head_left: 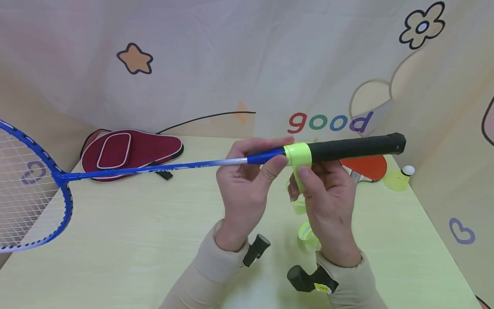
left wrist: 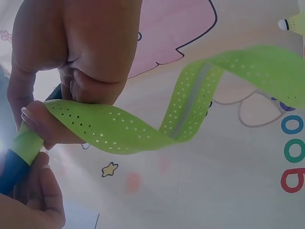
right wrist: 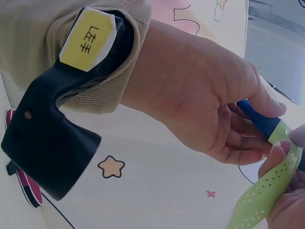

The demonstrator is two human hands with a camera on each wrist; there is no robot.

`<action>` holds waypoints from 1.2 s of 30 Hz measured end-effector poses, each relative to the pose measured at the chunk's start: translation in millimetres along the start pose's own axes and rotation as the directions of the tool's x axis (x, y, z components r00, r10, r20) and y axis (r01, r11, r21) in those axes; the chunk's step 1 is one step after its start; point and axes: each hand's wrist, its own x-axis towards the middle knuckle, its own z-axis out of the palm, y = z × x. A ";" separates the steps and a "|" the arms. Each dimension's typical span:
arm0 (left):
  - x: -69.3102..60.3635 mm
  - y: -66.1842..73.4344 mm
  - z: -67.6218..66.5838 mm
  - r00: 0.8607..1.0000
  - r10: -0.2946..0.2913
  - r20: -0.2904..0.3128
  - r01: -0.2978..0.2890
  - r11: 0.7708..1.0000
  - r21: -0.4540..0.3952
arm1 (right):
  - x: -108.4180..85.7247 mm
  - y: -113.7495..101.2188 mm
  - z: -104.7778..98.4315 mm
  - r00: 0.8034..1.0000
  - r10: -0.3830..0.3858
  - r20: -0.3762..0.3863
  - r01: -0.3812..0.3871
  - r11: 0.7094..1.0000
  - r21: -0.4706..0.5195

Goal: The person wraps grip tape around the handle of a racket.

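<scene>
A blue badminton racket (head_left: 185, 165) lies across both hands, its black handle (head_left: 355, 146) pointing right. The left hand (head_left: 245, 189) pinches the blue cone (right wrist: 264, 119) beside the handle between thumb and fingers. Yellow-green perforated tape (head_left: 299, 153) circles the handle's left end, touching the cone. With thumb and curled fingers, the right hand (head_left: 333, 206) holds the tape and handle just below the wrap. The loose tape (left wrist: 114, 129) twists away from the right hand (left wrist: 95, 43) in the left wrist view.
A dark red racket case (head_left: 135, 150) lies at the back left of the table (head_left: 135, 231). A red paddle (head_left: 370, 167) and a yellow shuttlecock (head_left: 397, 178) are at the back right. Tape curls (head_left: 306, 234) hang or lie below the hands. A printed curtain stands behind.
</scene>
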 end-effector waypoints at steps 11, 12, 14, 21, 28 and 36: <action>-0.4 2.1 -1.6 0.999 -0.006 -0.054 0.007 1.000 0.030 | 1.4 3.6 1.0 0.996 -0.089 0.027 0.090 0.996 -0.030; -0.5 1.9 -1.8 0.998 -0.006 -0.057 0.008 0.999 0.032 | 1.3 3.7 1.1 0.995 -0.093 0.025 0.094 0.995 -0.033; -0.5 1.7 -1.9 0.998 -0.005 -0.061 0.007 0.999 0.036 | 1.1 3.6 1.3 0.995 -0.099 0.021 0.099 0.994 -0.036; -0.9 1.9 -2.4 0.997 0.003 -0.079 0.000 0.999 0.046 | 0.5 3.4 1.1 0.995 -0.102 0.014 0.103 0.994 -0.038; -1.0 -0.3 -2.1 0.992 0.008 -0.124 -0.004 0.999 0.035 | 0.9 3.7 0.4 0.992 -0.122 0.021 0.123 0.991 -0.054; -0.4 -1.0 -2.4 0.986 0.028 -0.164 -0.019 0.998 0.059 | -0.2 4.1 0.3 0.991 -0.127 0.029 0.129 0.989 -0.066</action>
